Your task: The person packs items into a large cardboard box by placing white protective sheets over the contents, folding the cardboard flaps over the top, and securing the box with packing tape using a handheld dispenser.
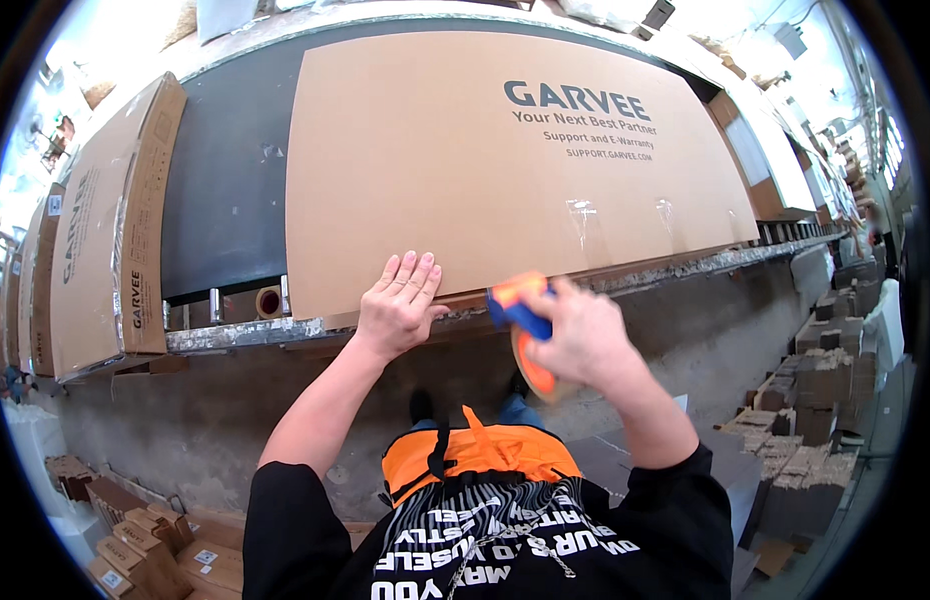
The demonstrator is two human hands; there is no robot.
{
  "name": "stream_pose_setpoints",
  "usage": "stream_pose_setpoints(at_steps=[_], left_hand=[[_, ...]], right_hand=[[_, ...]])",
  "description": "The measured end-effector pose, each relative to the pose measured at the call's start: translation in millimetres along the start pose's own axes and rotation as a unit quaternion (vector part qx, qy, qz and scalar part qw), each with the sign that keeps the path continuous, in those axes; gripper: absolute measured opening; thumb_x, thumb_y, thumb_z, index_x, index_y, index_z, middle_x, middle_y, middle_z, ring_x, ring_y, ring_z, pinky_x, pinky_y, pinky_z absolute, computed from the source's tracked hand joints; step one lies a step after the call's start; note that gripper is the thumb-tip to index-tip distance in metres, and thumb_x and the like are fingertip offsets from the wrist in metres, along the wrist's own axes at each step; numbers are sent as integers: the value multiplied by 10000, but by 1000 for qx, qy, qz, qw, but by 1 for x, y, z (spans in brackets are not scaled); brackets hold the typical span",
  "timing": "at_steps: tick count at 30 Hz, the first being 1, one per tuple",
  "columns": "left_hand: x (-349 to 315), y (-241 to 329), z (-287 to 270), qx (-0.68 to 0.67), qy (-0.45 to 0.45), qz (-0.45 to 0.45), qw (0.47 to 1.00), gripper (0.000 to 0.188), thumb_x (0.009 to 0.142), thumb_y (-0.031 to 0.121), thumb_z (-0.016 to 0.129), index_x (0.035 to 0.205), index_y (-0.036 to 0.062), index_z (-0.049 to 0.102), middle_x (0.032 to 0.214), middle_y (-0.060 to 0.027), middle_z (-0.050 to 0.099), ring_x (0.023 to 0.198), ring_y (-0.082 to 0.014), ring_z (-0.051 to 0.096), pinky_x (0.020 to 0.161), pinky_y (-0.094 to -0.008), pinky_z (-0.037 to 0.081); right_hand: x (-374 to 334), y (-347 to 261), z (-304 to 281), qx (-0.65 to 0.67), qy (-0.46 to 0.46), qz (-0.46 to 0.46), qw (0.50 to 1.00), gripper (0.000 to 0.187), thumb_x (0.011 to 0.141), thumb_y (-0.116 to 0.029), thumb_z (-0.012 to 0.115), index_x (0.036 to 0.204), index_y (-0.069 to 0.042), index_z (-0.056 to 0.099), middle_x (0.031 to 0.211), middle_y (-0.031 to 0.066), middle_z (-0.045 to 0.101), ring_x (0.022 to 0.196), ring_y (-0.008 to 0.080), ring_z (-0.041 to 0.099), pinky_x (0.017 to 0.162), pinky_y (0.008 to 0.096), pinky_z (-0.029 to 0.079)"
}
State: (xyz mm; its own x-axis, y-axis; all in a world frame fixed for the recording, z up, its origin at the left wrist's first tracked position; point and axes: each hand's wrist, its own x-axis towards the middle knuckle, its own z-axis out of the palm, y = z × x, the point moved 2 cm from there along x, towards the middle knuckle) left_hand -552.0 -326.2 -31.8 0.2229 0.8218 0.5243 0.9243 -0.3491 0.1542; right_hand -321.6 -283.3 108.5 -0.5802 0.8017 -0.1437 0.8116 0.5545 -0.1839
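Note:
A large flat cardboard box (425,150) lies on a conveyor line in front of me, with dark print on its top and a few strips of clear tape along its near edge. My left hand (400,305) rests flat on the box's near edge, fingers stretched out. My right hand (582,335) is wrapped round an orange and blue tape dispenser (525,318), held at the near edge to the right of my left hand. The dispenser and that hand are slightly blurred, so whether tape touches the box cannot be told.
Taped boxes (100,220) stand on the line at the left. A dark conveyor surface (230,170) shows between them and my box. The metal conveyor rail (240,333) runs along the front. Cardboard stacks (805,430) are at the right, smaller boxes (150,545) at lower left.

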Motion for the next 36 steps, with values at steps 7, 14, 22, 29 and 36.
stream_pose_setpoints(at_steps=[7,14,22,29,36], left_hand=[[-4,-2,11,-41,105,-3,994,392,764,321,784,1064,73,739,1173,-111,710,1145,-291,657,1032,-455,487],[-17,-12,8,-58,94,-35,993,381,761,309,777,1048,60,744,1119,-125,726,1104,-301,677,1010,-459,502],[2,8,8,96,-25,-43,994,842,734,503,766,1402,51,526,1419,-244,517,1253,-395,563,1039,-526,454],[7,8,1,127,-59,-121,983,1055,533,555,851,1399,51,523,1433,-239,501,1281,-367,543,1061,-506,441],[23,61,-33,-648,-12,-415,639,448,928,349,702,1150,-39,678,1051,-115,727,962,-173,693,878,-327,547]], right_hand=[[127,-62,-63,43,41,118,991,340,741,-295,664,1005,-87,716,903,208,709,879,380,698,775,450,568],[54,-75,24,-14,-192,127,973,398,706,-331,660,960,-33,732,961,230,713,977,339,704,879,418,562],[55,-73,147,-54,-162,54,984,369,660,-269,708,963,-60,733,843,139,719,859,302,712,779,399,575],[-22,2,116,67,19,-98,993,680,627,-240,744,1295,-211,618,1328,176,557,850,322,679,733,409,572],[-42,63,27,129,262,-338,895,785,502,-118,759,1271,-232,648,1335,156,585,708,239,604,637,343,549]])
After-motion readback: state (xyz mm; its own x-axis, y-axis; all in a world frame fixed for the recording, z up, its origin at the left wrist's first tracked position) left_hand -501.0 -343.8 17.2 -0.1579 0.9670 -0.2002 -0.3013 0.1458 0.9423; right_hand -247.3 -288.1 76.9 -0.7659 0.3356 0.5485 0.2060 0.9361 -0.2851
